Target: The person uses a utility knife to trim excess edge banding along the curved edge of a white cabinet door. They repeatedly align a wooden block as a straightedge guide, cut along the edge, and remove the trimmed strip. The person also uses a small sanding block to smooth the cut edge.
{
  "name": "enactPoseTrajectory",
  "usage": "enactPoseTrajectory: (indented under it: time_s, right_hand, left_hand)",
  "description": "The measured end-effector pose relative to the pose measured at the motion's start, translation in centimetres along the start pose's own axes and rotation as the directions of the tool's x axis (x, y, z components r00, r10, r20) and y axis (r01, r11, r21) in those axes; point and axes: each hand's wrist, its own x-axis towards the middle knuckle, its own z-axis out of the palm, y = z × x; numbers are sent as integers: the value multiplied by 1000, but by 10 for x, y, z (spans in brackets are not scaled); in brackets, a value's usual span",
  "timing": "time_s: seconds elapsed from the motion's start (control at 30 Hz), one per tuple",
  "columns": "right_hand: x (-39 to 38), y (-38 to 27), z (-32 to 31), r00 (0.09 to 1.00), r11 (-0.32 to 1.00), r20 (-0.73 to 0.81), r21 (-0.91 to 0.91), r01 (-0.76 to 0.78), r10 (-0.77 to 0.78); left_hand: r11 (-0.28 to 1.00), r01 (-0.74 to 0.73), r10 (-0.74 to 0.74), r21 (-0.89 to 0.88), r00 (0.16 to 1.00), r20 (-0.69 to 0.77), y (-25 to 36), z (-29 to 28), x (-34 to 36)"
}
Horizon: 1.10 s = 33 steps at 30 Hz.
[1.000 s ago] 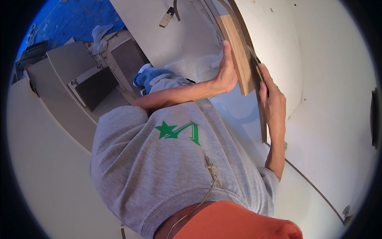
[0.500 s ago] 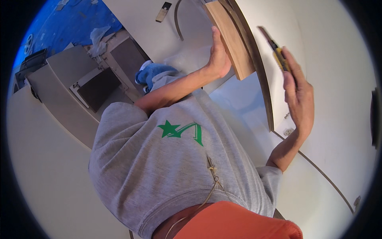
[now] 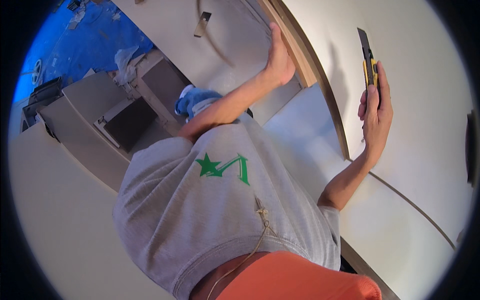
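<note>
My left hand (image 3: 280, 62) is wrapped against the side of a light wooden board (image 3: 301, 62), its thumb stretched up along it and the other fingers hidden. The board lies along the dark curved edge strip (image 3: 327, 92) of a white panel. My right hand (image 3: 377, 115) holds up a yellow and black utility knife (image 3: 370, 70) with its blade extended. The knife is apart from the board, in front of a white surface (image 3: 415, 100).
A metal-and-dark strip piece (image 3: 202, 25) lies on the pale surface beyond my left arm. Cabinet parts with a dark panel (image 3: 131, 117) stand at the left, with blue sheeting (image 3: 95, 35) on the floor behind. A dark seam (image 3: 410, 200) crosses the white surface at the right.
The wooden board has turned and shifted to sit closer along the dark edge, my left hand moving with it. My right hand has tilted the knife more upright and moved it slightly right.
</note>
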Motion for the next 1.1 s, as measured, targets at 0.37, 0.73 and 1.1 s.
enactPoseTrajectory:
  time_s: [0.37,0.73,1.1]
  right_hand:
    - [13,24,18,999,981,19,193,28,-33]
    - [8,19,36,999,950,-50,311,35,-21]
    - [9,23,31,998,978,55,208,-27,16]
  left_hand:
    - [998,-27,25,-58,999,-35,10,-29,19]
    - [978,69,-83,-199,995,-62,-8,-22,47]
    - [982,130,-123,-140,991,59,-10,-16,49]
